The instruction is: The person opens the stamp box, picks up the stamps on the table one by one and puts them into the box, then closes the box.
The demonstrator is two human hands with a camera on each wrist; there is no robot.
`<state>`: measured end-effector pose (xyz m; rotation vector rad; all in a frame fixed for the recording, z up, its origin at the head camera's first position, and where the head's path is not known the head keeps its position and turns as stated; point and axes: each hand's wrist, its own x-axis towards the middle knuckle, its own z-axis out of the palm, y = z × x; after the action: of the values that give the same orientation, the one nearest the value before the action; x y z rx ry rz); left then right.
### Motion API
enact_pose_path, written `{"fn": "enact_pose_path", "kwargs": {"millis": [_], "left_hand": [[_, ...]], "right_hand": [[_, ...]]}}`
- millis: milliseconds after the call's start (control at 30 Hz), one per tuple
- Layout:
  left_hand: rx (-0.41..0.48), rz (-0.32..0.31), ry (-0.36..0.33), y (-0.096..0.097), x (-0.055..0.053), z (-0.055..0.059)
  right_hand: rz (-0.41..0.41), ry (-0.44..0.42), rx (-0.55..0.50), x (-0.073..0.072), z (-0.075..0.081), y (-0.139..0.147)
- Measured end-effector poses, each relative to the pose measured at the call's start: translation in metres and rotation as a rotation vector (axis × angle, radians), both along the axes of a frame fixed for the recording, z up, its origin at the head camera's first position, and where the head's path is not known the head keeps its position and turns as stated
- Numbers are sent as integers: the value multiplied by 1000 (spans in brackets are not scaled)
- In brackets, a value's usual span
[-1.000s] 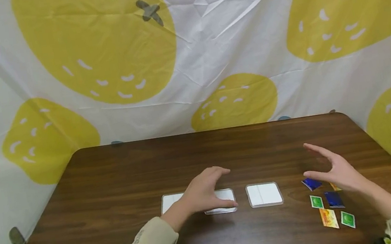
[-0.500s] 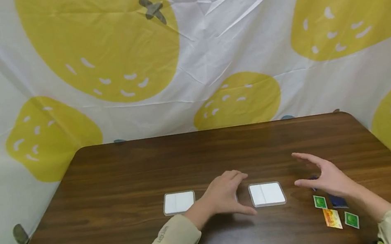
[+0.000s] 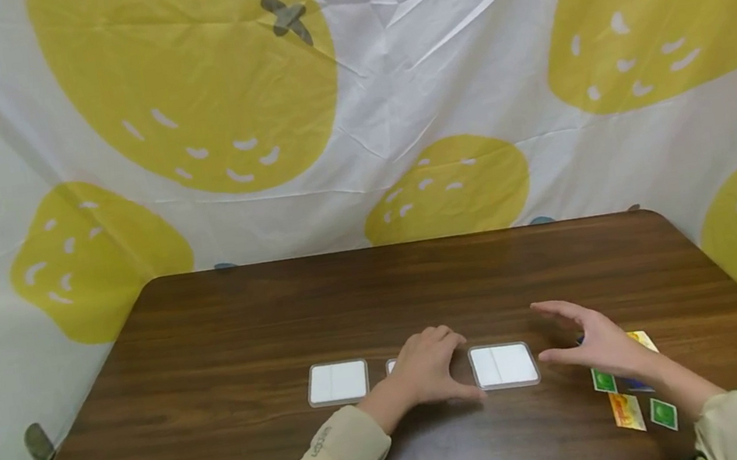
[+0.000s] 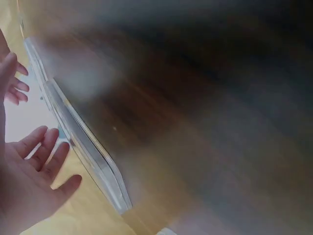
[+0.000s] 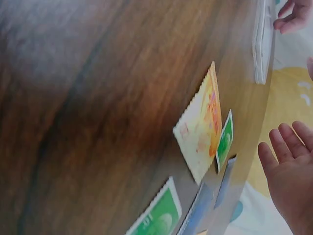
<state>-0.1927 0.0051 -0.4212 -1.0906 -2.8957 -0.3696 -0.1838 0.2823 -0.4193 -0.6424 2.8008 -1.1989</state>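
Observation:
My left hand (image 3: 427, 369) hovers over the middle flat white case (image 3: 391, 367), hiding most of it. Its fingers and thumb are spread, with the fingertips near the left edge of the right-hand white case (image 3: 504, 366). Across from it, my right hand (image 3: 597, 343) is held with thumb and fingers apart, just right of that same case. Nothing is held in either hand. Both hands are raised over the table in the wrist views, where the left hand (image 4: 34, 188) and right hand (image 5: 293, 171) show relaxed fingers. A third white case (image 3: 337, 383) lies farther left.
Small serrated-edged, stamp-like pieces lie under and below the right forearm: green ones (image 3: 663, 414), an orange-yellow one (image 3: 627, 411), a yellow one (image 3: 642, 340) and blue ones (image 3: 639, 385), partly hidden. The brown wooden table (image 3: 267, 315) ends at a lemon-patterned cloth (image 3: 448, 195).
My left hand has shifted right from over the middle case toward the right-hand one. My right hand has moved left and down, closer to the same case. The cases remain in place.

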Motion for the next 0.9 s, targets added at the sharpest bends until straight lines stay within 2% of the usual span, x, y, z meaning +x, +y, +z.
{"fn": "enact_pose_path", "kwargs": {"millis": [200,400,667,900], "left_hand": [[-1,41,-3,3,0,-5],[-10,37,-5,5,0,-9],[9,33,-31,4,1,-11],[2,27,-36,7,0,-10]], "right_hand": [[20,-16,7,0,-5,-4],[51,-19,1,1,-10,-11],[63,-16,60,1,-12,-19],[102,43,103,0,-16,-21]]}}
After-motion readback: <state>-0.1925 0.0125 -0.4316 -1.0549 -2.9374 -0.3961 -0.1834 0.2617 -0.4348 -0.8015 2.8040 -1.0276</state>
